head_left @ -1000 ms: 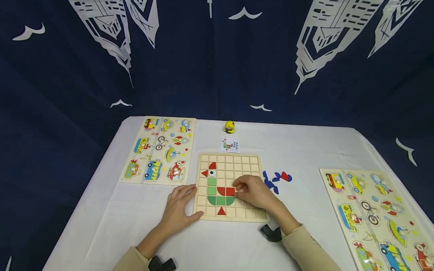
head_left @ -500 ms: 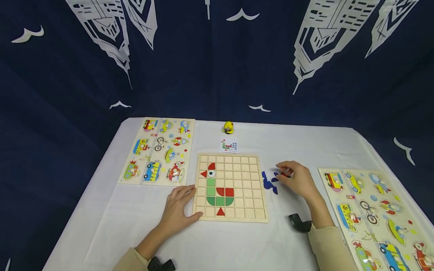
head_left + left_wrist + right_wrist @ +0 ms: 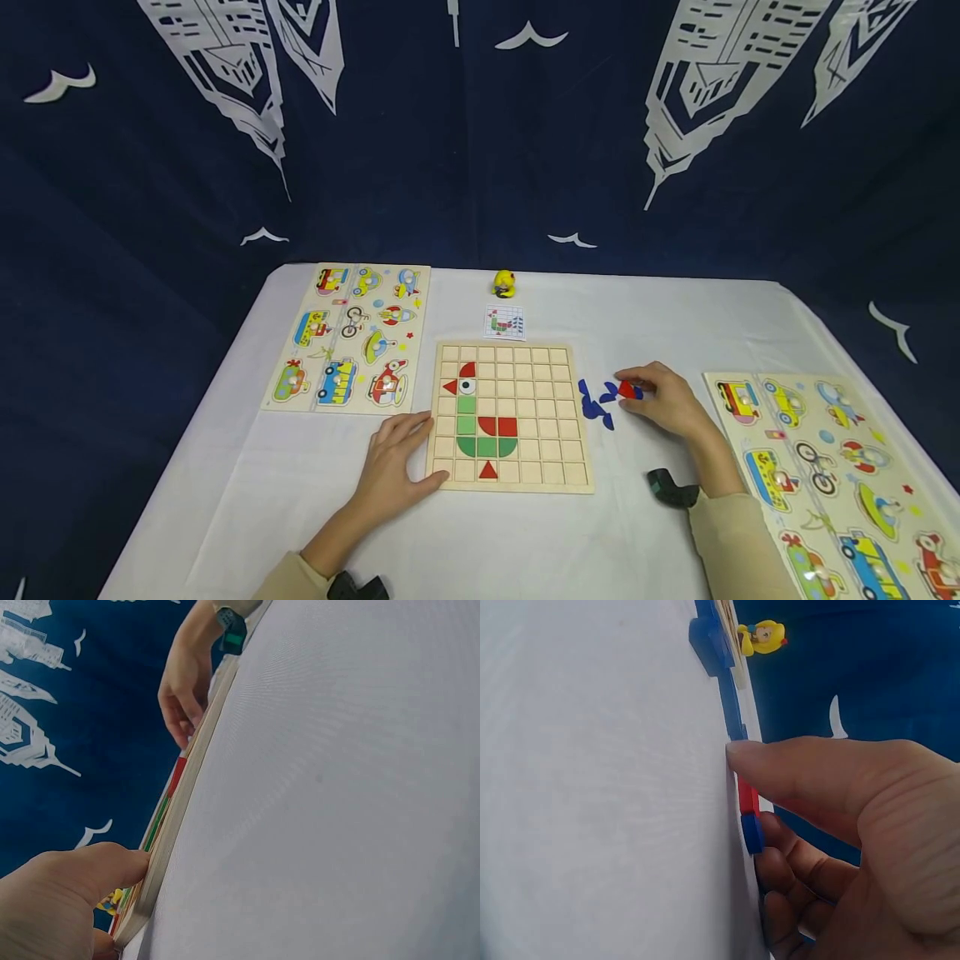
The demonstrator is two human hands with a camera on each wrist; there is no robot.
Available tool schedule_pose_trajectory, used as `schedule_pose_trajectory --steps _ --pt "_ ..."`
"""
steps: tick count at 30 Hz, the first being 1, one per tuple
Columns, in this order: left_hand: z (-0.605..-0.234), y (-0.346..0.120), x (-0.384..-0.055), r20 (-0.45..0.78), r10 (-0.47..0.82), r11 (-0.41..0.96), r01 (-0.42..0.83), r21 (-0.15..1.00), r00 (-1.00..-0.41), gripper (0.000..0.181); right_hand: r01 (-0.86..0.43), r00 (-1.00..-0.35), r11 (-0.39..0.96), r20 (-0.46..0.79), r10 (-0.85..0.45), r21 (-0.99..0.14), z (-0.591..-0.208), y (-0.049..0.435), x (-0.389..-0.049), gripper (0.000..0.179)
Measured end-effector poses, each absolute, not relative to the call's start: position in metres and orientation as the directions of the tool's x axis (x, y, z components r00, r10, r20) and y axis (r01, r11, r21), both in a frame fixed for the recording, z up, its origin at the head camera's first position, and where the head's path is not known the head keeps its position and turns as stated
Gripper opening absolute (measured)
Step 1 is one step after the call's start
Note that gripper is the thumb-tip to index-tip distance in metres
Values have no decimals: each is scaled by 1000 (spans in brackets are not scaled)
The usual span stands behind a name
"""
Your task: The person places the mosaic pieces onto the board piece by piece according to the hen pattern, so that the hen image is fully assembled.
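In the head view, my left hand (image 3: 400,458) rests at the near left corner of the wooden grid board (image 3: 540,477), thumb and fingertips touching its edges. The left wrist view shows that thumb (image 3: 112,868) against the board's side. Red and green pieces, with a round eye piece (image 3: 467,386), form a bird on the grid. Right of the board, my right hand (image 3: 663,400) has thumb and fingers curled round a red quarter-circle piece (image 3: 626,389) on the tablecloth. A blue piece (image 3: 752,834) lies against it near the fingers; the index fingertip is hidden in the right wrist view.
Several blue pieces (image 3: 594,408) lie between board and right hand. A printed pattern card (image 3: 505,322) and yellow toy figure (image 3: 504,284) stand behind the board. One vehicle puzzle board (image 3: 352,342) lies at the left, another vehicle puzzle board (image 3: 825,467) at the right.
My right hand has left the red square on the grid and moved right to the loose pieces, where its fingers surround the red quarter-circle. The left hand stays at the board.
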State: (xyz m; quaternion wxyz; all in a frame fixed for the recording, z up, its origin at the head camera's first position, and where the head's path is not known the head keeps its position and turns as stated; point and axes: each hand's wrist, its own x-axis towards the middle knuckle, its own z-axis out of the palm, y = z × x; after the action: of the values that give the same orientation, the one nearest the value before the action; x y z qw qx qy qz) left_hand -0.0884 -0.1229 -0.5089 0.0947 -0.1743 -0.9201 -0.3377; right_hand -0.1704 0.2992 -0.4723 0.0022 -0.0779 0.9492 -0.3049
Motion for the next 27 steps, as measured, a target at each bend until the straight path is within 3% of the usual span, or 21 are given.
schedule_pose_trajectory --steps 7,15,27 --pt "-508 -123 -88 287 255 714 380 589 -923 75 -142 -989 800 51 -139 -583 -474 302 -171 32" --pt "-507 -122 -87 281 254 711 375 594 -926 75 -125 -987 788 -7 -162 -602 -466 307 -167 38" --pt "-506 -123 -87 281 257 704 378 601 -925 75 -135 -990 788 46 -134 -601 -471 308 -168 29"
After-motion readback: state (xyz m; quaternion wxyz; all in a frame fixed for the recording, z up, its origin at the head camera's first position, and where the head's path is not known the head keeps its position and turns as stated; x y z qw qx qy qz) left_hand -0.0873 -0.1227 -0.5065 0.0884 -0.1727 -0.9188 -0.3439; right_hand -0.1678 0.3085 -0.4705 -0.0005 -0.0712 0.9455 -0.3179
